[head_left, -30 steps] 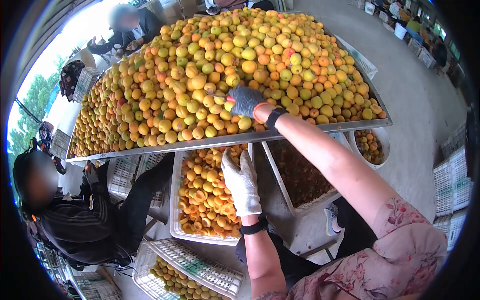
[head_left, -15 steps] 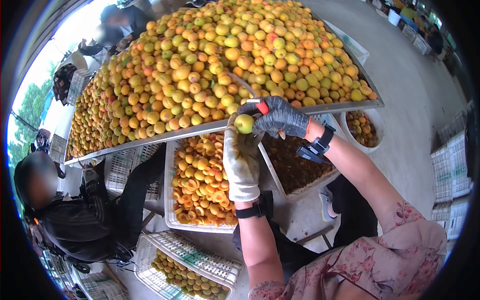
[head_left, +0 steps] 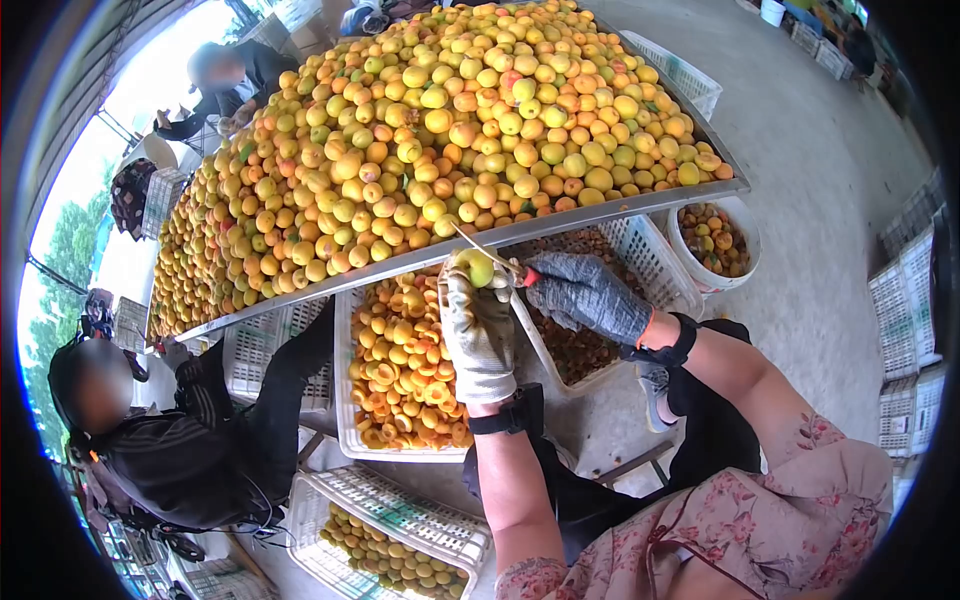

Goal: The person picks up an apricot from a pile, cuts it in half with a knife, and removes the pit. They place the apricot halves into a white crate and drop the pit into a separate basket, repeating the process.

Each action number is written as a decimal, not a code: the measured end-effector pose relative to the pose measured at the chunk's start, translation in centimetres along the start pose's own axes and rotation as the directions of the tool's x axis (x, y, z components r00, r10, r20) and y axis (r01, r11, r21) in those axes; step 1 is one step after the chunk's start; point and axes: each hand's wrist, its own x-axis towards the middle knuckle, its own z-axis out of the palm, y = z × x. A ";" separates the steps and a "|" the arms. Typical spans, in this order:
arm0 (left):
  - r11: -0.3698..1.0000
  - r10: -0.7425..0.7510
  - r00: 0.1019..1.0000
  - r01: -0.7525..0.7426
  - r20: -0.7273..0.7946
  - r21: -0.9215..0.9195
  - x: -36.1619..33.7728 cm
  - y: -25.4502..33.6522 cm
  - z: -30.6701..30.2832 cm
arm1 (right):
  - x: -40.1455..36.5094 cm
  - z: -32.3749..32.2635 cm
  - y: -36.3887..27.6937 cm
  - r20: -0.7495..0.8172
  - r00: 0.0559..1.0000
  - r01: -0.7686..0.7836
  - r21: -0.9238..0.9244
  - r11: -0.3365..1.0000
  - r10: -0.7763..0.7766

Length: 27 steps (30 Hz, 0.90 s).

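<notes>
My left hand [head_left: 478, 335], in a white knit glove, is closed around a yellow-green apricot [head_left: 473, 266] just below the front edge of the heaped table. In a dark grey glove, my right hand [head_left: 592, 298] grips a small knife [head_left: 531, 277] by its red handle. The thin blade slants up and left across the apricot, right at its surface. Beneath my left hand stands a white crate [head_left: 344, 405] of halved orange apricots. Under my right hand, another white crate [head_left: 655, 262] holds dark brown bits.
Whole apricots [head_left: 430, 130] are piled on a metal-edged table [head_left: 640, 203]. A white bucket [head_left: 716, 285] of fruit stands right. Below is a crate [head_left: 400, 520] with greenish fruit. A person [head_left: 180, 440] sits at left, another [head_left: 235, 85] at the far left corner. Stacked crates [head_left: 905, 310] line the right.
My right hand has moved slightly down and right, and the knife blade now lies across the apricot instead of pointing up behind it. The view has shifted a little.
</notes>
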 end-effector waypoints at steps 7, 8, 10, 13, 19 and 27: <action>0.998 0.029 0.999 -0.030 0.014 0.064 0.6 -0.5 0.1 | -0.7 0.3 -0.6 0.022 0.972 -0.231 0.275 0.933 0.234; 0.997 0.028 1.000 -0.029 0.013 0.065 0.5 -0.5 0.2 | -0.7 0.3 -0.8 0.063 0.957 -0.286 0.339 0.896 0.282; 0.997 -0.001 0.999 0.004 -0.033 0.072 0.2 -0.3 0.9 | -0.3 0.2 -0.9 0.073 0.950 -0.311 0.252 0.916 0.302; 0.997 -0.005 0.999 0.008 -0.034 0.082 0.4 -0.6 0.4 | -0.2 0.1 -0.6 0.081 0.937 -0.348 0.133 0.928 0.340; 0.989 0.051 0.996 -0.041 -0.067 0.142 0.3 -0.7 0.7 | -0.2 0.2 -0.5 0.057 0.926 -0.377 0.092 0.922 0.373; 0.981 0.094 0.990 -0.075 -0.101 0.181 0.4 -1.1 1.1 | -0.3 0.8 1.1 -0.040 0.949 -0.306 0.102 0.947 0.311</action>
